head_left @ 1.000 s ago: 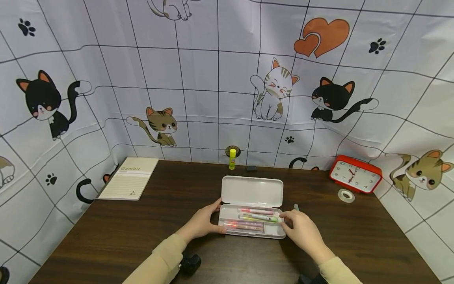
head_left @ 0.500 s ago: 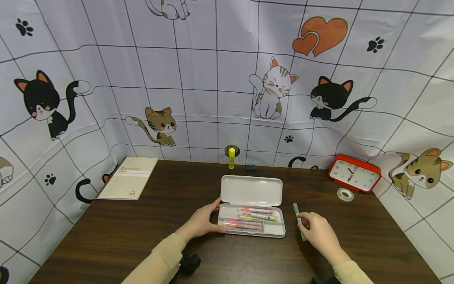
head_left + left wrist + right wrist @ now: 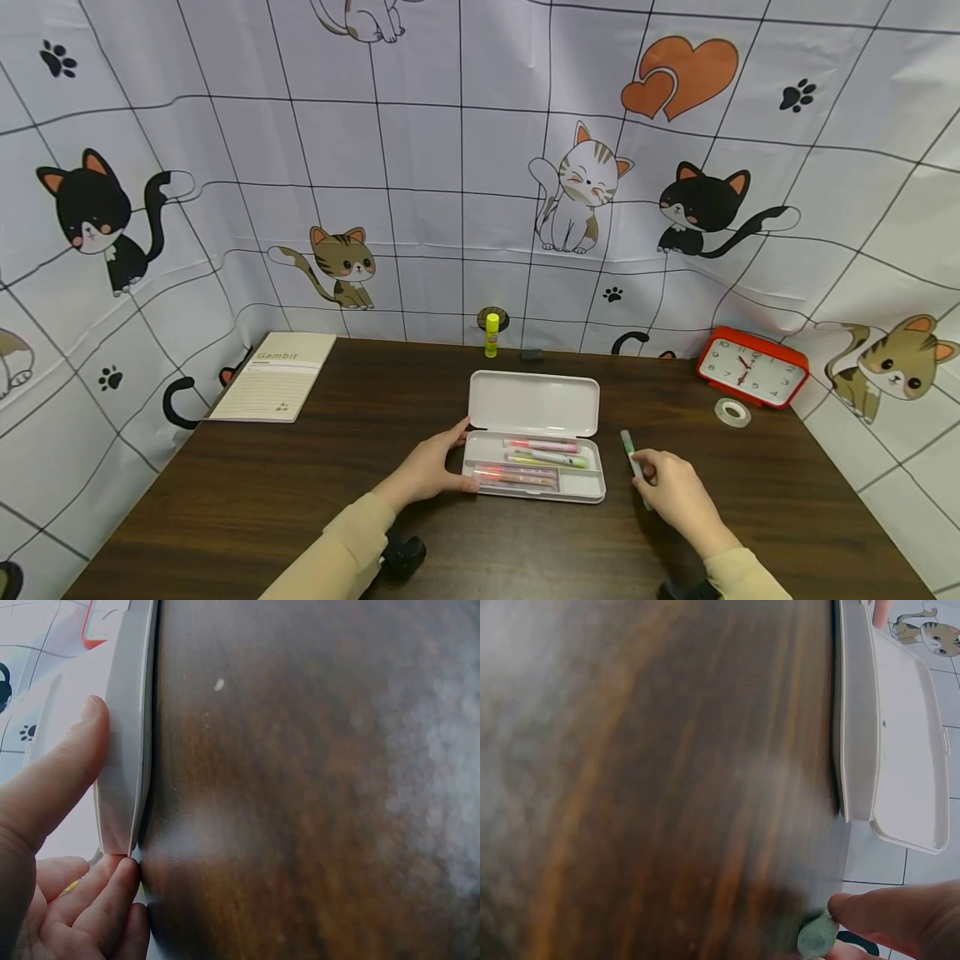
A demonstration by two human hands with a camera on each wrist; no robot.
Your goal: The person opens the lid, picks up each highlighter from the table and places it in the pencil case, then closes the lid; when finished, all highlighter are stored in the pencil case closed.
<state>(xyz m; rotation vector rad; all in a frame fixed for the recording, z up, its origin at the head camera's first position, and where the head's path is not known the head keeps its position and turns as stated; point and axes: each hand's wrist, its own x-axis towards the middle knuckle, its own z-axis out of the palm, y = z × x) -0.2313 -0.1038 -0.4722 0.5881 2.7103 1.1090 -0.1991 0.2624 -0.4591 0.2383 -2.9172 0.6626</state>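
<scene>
An open white pencil case (image 3: 581,483) lies on the table, its lid (image 3: 532,404) tipped back. Several pens and markers (image 3: 547,457) in pink, yellow and green lie in its two compartments. My left hand (image 3: 426,471) grips the case's left end, thumb at the front corner and fingers behind; the left wrist view shows the thumb against the case's wall (image 3: 124,765). To the right of the case, my right hand (image 3: 678,492) pinches a pale green pen (image 3: 628,447) between thumb and fingers. In the right wrist view the pen's rounded end (image 3: 817,937) shows beside the thumb.
A yellow glue stick (image 3: 491,336) stands at the back edge, beside a small dark block (image 3: 532,355). Back right are a red clock (image 3: 753,367) and a tape roll (image 3: 732,413). A notebook (image 3: 273,379) lies back left. A patterned curtain (image 3: 420,167) hangs behind.
My right hand has left the case's right edge and moved right to the green pen, which it now pinches. The left hand stays on the case.
</scene>
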